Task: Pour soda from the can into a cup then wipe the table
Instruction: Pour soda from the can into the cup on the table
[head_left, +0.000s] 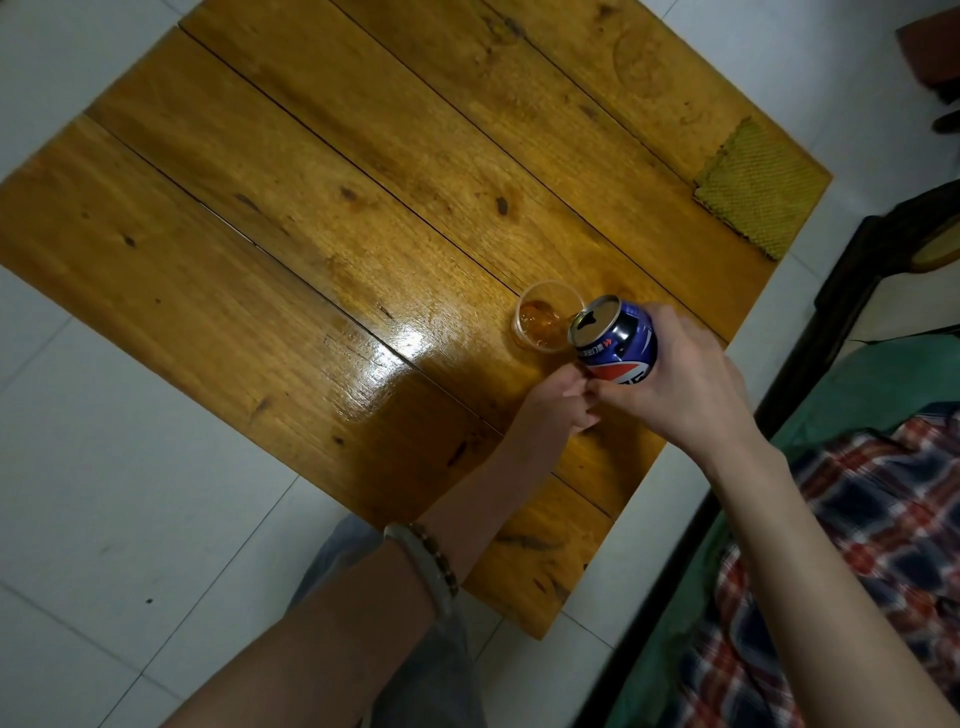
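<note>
My right hand (680, 384) grips a blue soda can (615, 340) and holds it tilted, with its open top over the rim of a clear plastic cup (545, 312). The cup stands on the wooden table (311, 208) near its right edge and holds some brown soda. My left hand (556, 400) lies on the table just below the cup and under the can. Its fingertips are hidden behind my right thumb and the can, so I cannot tell whether it touches the cup. A yellow-green cloth (761, 189) lies flat on the table's far right corner.
White floor tiles surround the table. A dark wooden frame (841, 291) with green fabric and a plaid cloth (857, 519) stands close to the table's right side. My grey-trousered knee (353, 551) is under the near edge.
</note>
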